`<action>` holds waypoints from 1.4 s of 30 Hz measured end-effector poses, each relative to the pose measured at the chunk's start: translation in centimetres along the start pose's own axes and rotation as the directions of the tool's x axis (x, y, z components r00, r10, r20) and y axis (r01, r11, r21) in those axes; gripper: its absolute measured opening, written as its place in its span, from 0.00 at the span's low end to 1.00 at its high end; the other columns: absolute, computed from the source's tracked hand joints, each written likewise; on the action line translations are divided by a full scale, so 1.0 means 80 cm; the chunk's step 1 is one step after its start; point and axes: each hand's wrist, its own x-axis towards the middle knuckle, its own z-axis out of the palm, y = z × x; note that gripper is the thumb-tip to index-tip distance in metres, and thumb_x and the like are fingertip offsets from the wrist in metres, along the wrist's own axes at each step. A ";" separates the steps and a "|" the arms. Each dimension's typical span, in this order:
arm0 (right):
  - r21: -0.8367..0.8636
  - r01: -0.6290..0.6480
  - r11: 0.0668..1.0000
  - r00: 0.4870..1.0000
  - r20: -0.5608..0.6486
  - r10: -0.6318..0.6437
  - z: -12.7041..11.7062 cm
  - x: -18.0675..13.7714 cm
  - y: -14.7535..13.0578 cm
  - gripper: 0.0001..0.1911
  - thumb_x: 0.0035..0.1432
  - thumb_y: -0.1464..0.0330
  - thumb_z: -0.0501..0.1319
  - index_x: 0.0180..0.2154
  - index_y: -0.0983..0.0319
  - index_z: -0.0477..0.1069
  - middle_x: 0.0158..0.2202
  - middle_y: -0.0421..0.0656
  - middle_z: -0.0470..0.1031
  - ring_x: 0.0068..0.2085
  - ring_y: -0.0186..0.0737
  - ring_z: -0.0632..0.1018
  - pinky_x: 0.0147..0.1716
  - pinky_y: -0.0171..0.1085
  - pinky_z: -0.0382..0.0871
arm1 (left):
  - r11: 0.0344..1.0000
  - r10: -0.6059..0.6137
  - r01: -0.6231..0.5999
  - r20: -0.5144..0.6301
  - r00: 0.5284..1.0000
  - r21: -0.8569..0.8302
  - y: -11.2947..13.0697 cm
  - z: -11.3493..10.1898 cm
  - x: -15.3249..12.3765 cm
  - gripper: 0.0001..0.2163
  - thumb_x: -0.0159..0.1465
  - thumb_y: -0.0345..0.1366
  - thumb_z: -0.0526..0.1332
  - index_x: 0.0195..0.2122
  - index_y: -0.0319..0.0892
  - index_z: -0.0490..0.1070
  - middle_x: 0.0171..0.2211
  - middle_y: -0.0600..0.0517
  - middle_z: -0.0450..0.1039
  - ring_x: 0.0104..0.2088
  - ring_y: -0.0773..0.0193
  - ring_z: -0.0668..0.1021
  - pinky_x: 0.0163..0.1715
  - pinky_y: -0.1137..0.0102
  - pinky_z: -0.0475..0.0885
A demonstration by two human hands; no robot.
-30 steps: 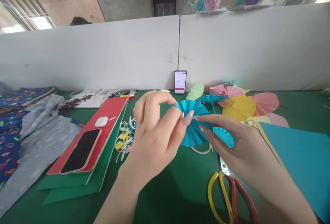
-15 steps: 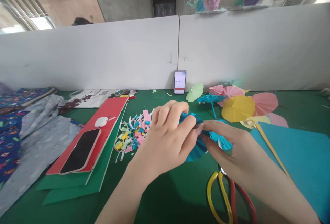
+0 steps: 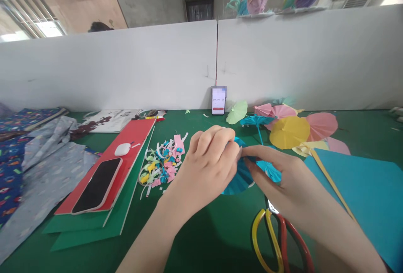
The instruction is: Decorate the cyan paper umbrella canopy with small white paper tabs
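Between my hands is a pleated blue paper disc [image 3: 236, 182], partly covered by my fingers. My left hand [image 3: 208, 162] is closed, its fingers curled over the disc's left and upper side. From the right, my right hand [image 3: 277, 170] pinches the disc between thumb and forefinger. The two hands' fingertips come together near the disc's middle, and what lies under them is hidden. Just behind my right fingers lies another pleated blue paper piece [image 3: 271, 171]. Scissors with yellow and red handles [image 3: 273, 222] lie below my right hand, blade tips hidden.
Paper umbrellas, including a yellow one [image 3: 289, 133] and a green one [image 3: 237, 112], lie at the back right. Blue paper sheets [image 3: 362, 185] are at right. Colourful paper scraps [image 3: 163, 166] sit left of my hands, beside red board [image 3: 132, 139] bearing a phone [image 3: 97, 185].
My left fingers have curled in more tightly over the blue disc, and its upper edge shows more. My right hand keeps its pinch with little movement. The view has shifted slightly.
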 end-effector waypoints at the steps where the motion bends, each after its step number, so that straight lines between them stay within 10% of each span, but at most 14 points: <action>1: 0.005 -0.006 1.000 1.000 0.003 0.006 0.000 0.000 -0.001 0.13 0.59 0.72 0.53 0.42 0.58 0.73 0.40 0.42 0.79 0.36 0.39 0.79 0.35 0.37 0.74 | 1.000 0.002 -0.002 -0.010 1.000 0.014 0.000 0.000 0.000 0.06 0.64 0.27 0.52 0.31 0.38 0.66 0.39 0.45 0.66 0.45 0.58 0.67 0.41 0.65 0.61; 16: 0.114 -0.065 0.991 0.995 -0.065 0.073 0.004 0.002 0.004 0.17 0.57 0.68 0.59 0.49 0.55 0.65 0.26 0.37 0.73 0.25 0.36 0.73 0.23 0.33 0.71 | 0.776 -0.305 0.293 0.075 0.949 -0.558 -0.014 -0.023 -0.006 0.07 0.67 0.29 0.48 0.32 0.44 0.58 0.43 0.51 0.55 0.45 0.64 0.65 0.45 0.66 0.64; 19: 0.110 -0.046 0.993 0.995 -0.079 0.055 0.007 0.001 0.004 0.27 0.56 0.69 0.60 0.57 0.54 0.59 0.24 0.36 0.72 0.23 0.36 0.72 0.22 0.34 0.71 | 0.769 -0.292 0.327 0.152 0.944 -0.549 -0.012 -0.025 -0.007 0.07 0.68 0.30 0.48 0.33 0.44 0.60 0.44 0.52 0.55 0.47 0.65 0.64 0.47 0.68 0.63; 25: 0.022 -0.045 0.999 0.998 -0.038 0.046 0.009 0.004 -0.003 0.08 0.56 0.67 0.60 0.38 0.57 0.76 0.30 0.40 0.79 0.27 0.39 0.76 0.25 0.36 0.73 | 0.750 -0.210 0.375 0.342 0.916 -0.545 -0.013 -0.021 -0.003 0.07 0.69 0.30 0.46 0.35 0.43 0.60 0.41 0.53 0.62 0.45 0.66 0.64 0.43 0.70 0.63; 42: 0.125 -0.070 0.990 0.992 0.117 0.055 0.004 0.006 -0.007 0.11 0.61 0.64 0.55 0.43 0.59 0.72 0.35 0.42 0.78 0.32 0.38 0.77 0.28 0.35 0.74 | 0.713 -0.189 0.406 0.402 0.896 -0.572 -0.020 -0.023 -0.003 0.09 0.69 0.31 0.46 0.31 0.43 0.57 0.33 0.56 0.62 0.36 0.67 0.64 0.36 0.70 0.62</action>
